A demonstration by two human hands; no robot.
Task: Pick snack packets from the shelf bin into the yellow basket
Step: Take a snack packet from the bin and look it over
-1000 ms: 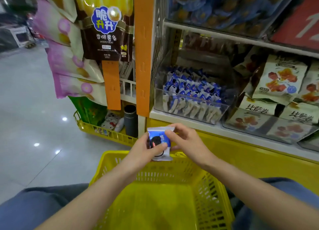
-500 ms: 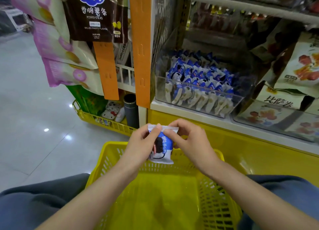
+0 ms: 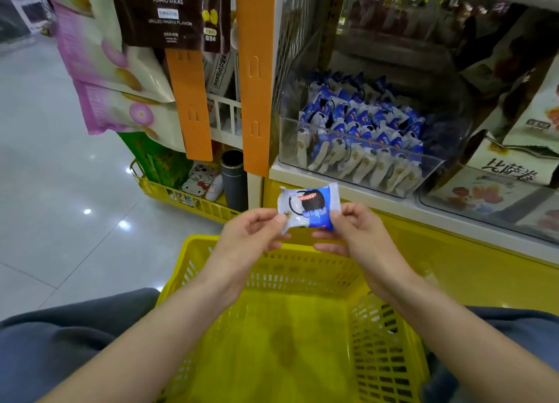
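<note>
While both hands pinch one snack packet [image 3: 308, 210] by its ends | left hand [image 3: 251, 236], right hand [image 3: 358, 236] clamped | yellow basket [image 3: 390, 342] below fingers: appears empty | shelf bin [image 3: 357, 136] beyond fingertips: well stocked | progress: judged early

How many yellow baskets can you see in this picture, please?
2. One large basket sits on the person's lap under both hands, nothing visible inside. A second, lower basket stands on the floor at the left of the shelf, holding goods. Others may be out of view.
</note>
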